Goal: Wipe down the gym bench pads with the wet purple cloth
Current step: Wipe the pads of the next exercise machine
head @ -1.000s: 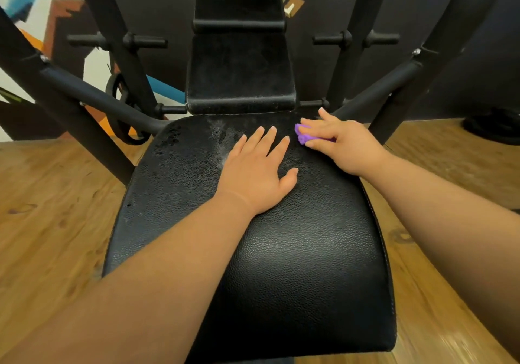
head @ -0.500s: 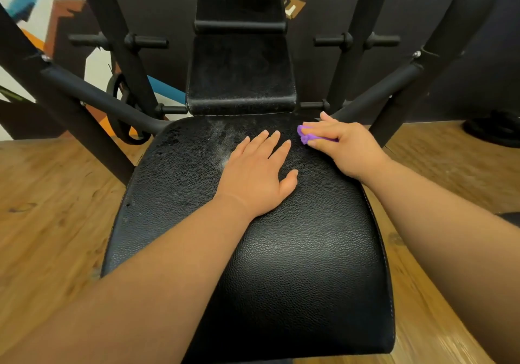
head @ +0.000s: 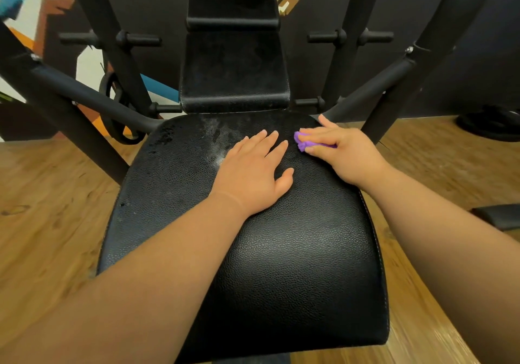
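A black leather seat pad (head: 281, 265) fills the middle of the view, with a whitish dusty patch near its far edge. Behind it rises the narrower black back pad (head: 233, 65), also dusty. My left hand (head: 253, 169) lies flat on the seat pad, fingers straight and together. My right hand (head: 343, 152) holds a small bunched purple cloth (head: 302, 141) against the seat pad's far right corner; most of the cloth is hidden under the fingers.
Black steel frame tubes (head: 92, 93) slant up on both sides of the bench, with weight pegs (head: 140, 39) sticking out. Wooden floor (head: 50, 200) surrounds the bench. A dark plate or mat (head: 492, 124) lies at the far right, and another dark pad edge (head: 498, 217) shows beside my right arm.
My right hand with the cloth has shifted slightly along the far right corner of the seat pad. My left hand has stayed flat in place.
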Demonstrator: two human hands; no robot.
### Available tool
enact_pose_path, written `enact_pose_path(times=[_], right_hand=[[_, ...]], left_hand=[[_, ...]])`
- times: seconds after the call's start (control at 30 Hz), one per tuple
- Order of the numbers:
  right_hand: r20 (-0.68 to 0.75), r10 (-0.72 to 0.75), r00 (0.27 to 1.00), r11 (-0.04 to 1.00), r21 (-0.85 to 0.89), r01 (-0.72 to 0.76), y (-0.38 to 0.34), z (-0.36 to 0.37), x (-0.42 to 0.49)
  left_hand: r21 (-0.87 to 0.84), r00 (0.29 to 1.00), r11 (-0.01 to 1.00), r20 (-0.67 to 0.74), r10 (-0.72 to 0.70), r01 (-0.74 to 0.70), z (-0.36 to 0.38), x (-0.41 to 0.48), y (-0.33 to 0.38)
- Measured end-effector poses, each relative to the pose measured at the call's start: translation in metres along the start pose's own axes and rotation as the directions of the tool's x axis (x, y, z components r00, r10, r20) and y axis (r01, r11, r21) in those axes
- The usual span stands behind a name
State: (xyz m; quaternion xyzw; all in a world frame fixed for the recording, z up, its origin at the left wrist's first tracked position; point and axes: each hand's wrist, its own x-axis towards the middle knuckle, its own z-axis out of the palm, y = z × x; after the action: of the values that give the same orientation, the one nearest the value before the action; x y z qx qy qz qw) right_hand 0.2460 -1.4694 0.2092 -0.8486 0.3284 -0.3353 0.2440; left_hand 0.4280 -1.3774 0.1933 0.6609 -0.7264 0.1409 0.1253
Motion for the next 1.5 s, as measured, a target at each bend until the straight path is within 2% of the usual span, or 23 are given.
enact_pose_path(times=[0.13, 0.27, 0.37, 0.63, 0.87, 1.03, 1.2, 1.37, 1.5], right_hand=[[0.037, -0.059, 0.998, 0.997, 0.043, 0.058, 0.003, -0.003, -0.026], [0.039, -0.014, 0.999, 1.0, 0.026, 0.013, 0.001, -0.005, -0.006], [0.005, 0.021, 1.0, 1.0, 0.015, -0.021, -0.003, -0.001, -0.001], [0.042, -0.024, 0.999, 0.998, 0.054, 0.022, 0.003, -0.002, -0.033], [-0.03, 0.057, 0.998, 0.998, 0.013, -0.057, 0.0, 0.003, -0.016], [-0.051, 0.001, 0.999, 1.0, 0.01, -0.001, 0.008, 0.009, -0.046], [0.035, -0.001, 0.999, 0.998, 0.063, -0.001, 0.003, -0.001, -0.034], [-0.045, 0.029, 0.999, 0.999, 0.045, -0.027, 0.003, 0.007, -0.033], [-0.027, 0.0, 1.0, 0.998, 0.055, 0.002, 0.006, 0.011, -0.07]], left_hand=[[0.003, 1.0, 1.0, -0.018, 0.011, -0.011, -0.001, -0.001, 0.002], [-0.009, 0.997, 0.999, -0.066, 0.045, -0.045, -0.001, -0.003, 0.001], [-0.023, 0.998, 0.999, -0.039, 0.042, -0.043, -0.001, -0.002, 0.0], [0.031, 0.992, 0.993, -0.047, 0.119, -0.118, -0.001, 0.002, 0.001], [0.075, 0.992, 0.997, 0.122, -0.014, 0.005, -0.015, -0.009, 0.026], [0.067, 0.995, 0.997, 0.09, -0.038, 0.032, 0.002, -0.022, 0.025], [0.064, 0.998, 0.998, 0.06, -0.027, 0.023, 0.003, -0.023, 0.026], [0.026, 0.999, 0.999, 0.026, -0.026, 0.025, 0.002, -0.026, 0.027], [-0.03, 1.0, 1.0, -0.019, -0.003, 0.002, 0.004, -0.027, 0.025]])
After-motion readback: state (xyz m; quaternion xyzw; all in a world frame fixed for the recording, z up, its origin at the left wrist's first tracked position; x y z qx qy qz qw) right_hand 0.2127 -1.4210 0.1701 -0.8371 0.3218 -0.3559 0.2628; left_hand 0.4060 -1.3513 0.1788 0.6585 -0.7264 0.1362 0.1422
